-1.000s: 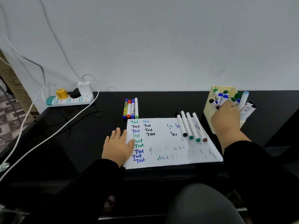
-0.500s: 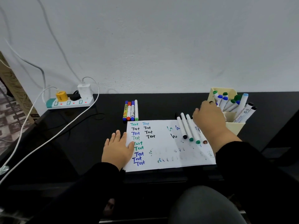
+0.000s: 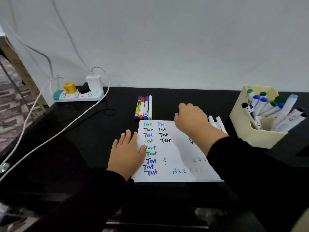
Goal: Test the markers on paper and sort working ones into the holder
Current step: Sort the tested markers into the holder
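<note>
— On the black counter, what lies where?
— A white paper covered in "Test" scribbles sits at the middle. The left hand lies flat, fingers spread, on its left edge.
— And the right hand?
— Above the paper's top edge, fingers curled downward; I cannot tell whether it holds anything.
— The markers?
— Four markers lie side by side just beyond the paper. Two white markers peek out just right of the right hand. The cream holder stands at the far right, with capped markers leaning in it.
— Anything else?
— A power strip at the back left, cables trailing.
</note>
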